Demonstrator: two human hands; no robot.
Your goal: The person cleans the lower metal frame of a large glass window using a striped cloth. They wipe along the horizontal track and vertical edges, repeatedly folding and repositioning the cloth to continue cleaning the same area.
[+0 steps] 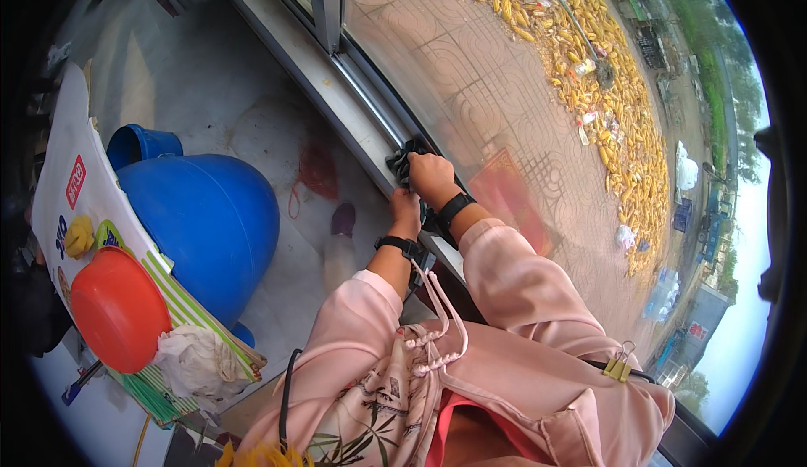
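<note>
My right hand [432,177] is closed on a dark cloth [403,159] at the track of a sliding window [372,104]. Close beside and below it, my left hand [405,207] is curled, with its fingers against part of the bunched cloth. Whether the left hand grips the cloth too is hard to tell. The cloth lies over the metal track and the pale sill [315,76]. Both wrists wear black straps. The window frame's upright [325,7] stands farther up the track.
Left of the sill are a large blue plastic barrel [208,227], a blue bucket [151,142] and a red basin [120,309] on a covered table [57,145]. A red mesh bag [317,170] lies on the floor. Corn cobs [624,152] cover the paving beyond the glass.
</note>
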